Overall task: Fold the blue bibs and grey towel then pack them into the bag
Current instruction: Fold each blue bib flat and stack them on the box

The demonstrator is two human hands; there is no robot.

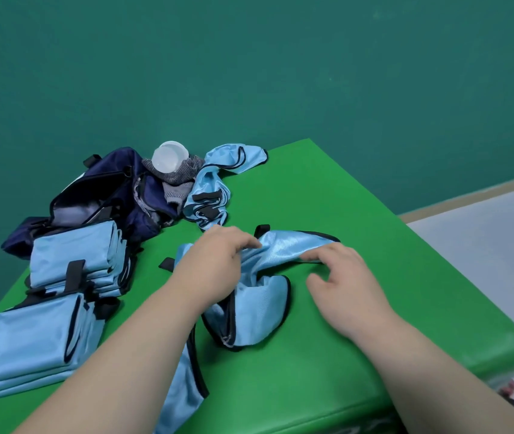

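Green padding covers the table point(374, 308), which is set against a teal wall point(280, 73). At its centre lies an unfolded blue bib point(259, 305) — part of it runs under the left forearm and off the bottom edge. The left hand point(218, 261) lies palm down, fingers curled into the bunched fabric and gripping it, thumb hidden. The right hand point(346, 283) arches, bent fingertips touching the black trim, thumb splayed, clasping nothing. Far left, the open navy bag point(115, 183) carries the grey towel point(180, 177), half buried under a clear plastic cup point(169, 156); folded bibs point(71, 255) are stacked beside it.
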